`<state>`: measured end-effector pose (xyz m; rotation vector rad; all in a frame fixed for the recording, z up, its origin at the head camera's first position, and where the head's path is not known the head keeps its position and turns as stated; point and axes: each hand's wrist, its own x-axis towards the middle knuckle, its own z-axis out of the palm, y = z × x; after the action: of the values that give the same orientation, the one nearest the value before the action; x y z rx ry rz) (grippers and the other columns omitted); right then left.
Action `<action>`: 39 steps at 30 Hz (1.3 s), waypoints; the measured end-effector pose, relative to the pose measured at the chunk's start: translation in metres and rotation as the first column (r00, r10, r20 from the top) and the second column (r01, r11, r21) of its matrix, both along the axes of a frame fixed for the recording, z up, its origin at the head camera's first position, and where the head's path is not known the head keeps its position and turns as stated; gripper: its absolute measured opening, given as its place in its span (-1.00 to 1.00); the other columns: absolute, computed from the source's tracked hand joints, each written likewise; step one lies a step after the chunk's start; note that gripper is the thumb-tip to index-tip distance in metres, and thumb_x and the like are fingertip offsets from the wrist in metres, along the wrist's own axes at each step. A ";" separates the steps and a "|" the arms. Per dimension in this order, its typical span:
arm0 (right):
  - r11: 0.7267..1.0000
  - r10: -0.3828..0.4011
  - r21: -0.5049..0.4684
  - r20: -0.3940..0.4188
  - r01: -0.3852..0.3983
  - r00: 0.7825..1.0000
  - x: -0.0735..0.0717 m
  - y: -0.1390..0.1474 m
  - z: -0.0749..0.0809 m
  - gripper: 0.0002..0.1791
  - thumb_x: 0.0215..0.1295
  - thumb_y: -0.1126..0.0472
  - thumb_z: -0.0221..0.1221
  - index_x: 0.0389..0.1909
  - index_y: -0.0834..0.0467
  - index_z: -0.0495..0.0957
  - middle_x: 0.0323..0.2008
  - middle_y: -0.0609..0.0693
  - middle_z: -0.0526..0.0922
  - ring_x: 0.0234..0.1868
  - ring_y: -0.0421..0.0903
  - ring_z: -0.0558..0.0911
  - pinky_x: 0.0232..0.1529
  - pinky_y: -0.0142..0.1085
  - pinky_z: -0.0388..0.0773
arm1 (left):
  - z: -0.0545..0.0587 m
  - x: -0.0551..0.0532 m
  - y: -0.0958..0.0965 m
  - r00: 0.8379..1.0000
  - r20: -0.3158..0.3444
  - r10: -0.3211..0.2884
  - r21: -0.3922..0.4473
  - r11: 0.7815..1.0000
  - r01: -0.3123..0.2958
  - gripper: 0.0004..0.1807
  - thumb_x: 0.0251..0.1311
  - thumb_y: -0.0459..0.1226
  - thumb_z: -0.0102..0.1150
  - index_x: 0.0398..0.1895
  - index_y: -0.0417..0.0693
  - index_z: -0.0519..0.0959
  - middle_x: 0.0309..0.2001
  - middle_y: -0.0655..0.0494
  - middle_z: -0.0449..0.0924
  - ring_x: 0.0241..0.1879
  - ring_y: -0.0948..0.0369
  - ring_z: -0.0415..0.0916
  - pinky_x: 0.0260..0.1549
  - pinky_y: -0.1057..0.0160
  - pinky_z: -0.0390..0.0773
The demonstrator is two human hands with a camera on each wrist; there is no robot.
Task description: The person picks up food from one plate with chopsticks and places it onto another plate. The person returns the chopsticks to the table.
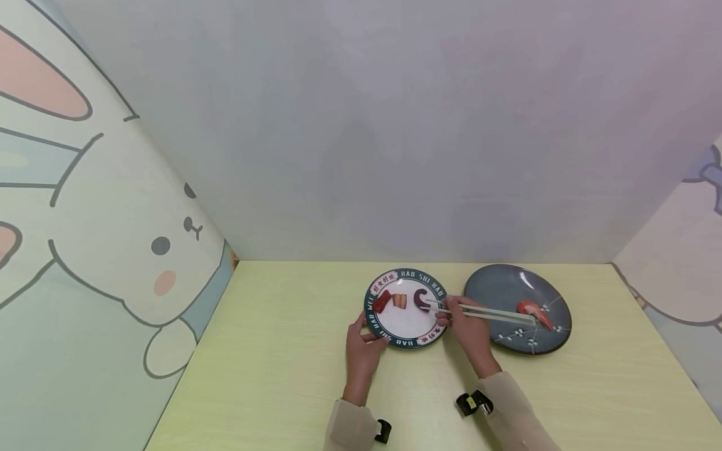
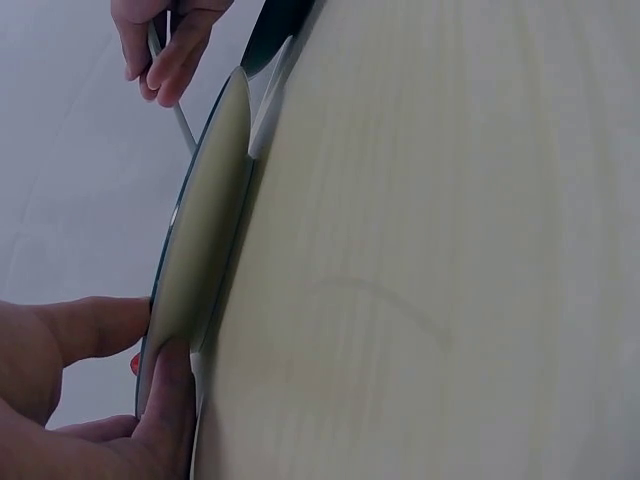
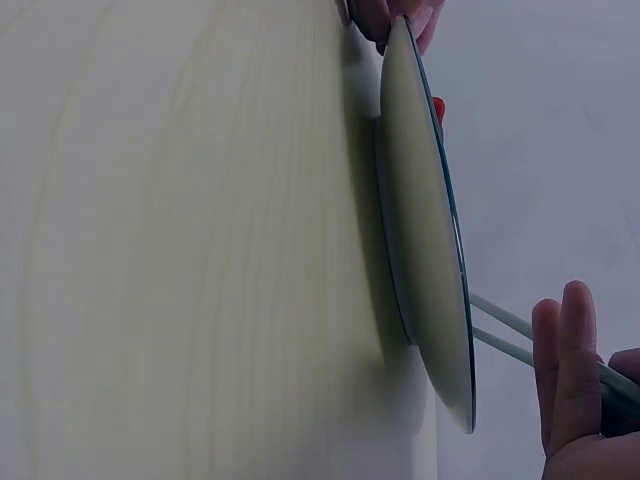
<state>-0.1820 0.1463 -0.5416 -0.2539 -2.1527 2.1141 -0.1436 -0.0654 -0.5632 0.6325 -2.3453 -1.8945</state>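
Your left hand pinches the white plate; your right hand grips chopsticks, tips at the brown curl.

A plain beige cloth left sleeve and matching beige right sleeve; 2 small black wrist cameras, the right one bearing a yellow patch.

Plate rim reads "HAO SHI HAO WEI" and Chinese "好食好味"
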 end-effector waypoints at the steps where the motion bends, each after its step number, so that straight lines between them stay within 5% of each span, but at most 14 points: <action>1: 1.000 0.001 0.010 0.006 -0.001 1.000 0.000 0.000 0.000 -0.61 0.64 0.23 0.07 0.03 0.57 0.60 -0.23 0.44 0.76 -0.43 -0.28 0.78 -0.27 -0.33 0.75 | 0.000 0.000 0.000 1.000 -0.005 0.000 -0.002 1.000 0.000 -0.11 0.10 -0.55 0.40 0.56 -0.23 0.33 0.12 -0.09 0.48 -0.14 0.14 0.59 -0.29 0.30 0.64; 39: 0.990 0.011 0.139 0.014 -0.012 1.000 -0.009 -0.015 -0.004 -0.66 0.63 0.24 0.07 -0.11 0.47 0.66 -0.32 0.32 0.79 -0.46 -0.28 0.79 -0.32 -0.44 0.70 | 0.008 0.004 0.002 1.000 -0.009 -0.003 -0.007 1.000 0.003 -0.13 0.11 -0.56 0.39 0.56 -0.24 0.33 0.12 -0.09 0.48 -0.15 0.14 0.59 -0.28 0.24 0.67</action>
<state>-0.1907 0.1315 -0.5456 -0.2435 -2.3019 1.9617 -0.1397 -0.0636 -0.5554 0.6182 -2.3482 -1.8849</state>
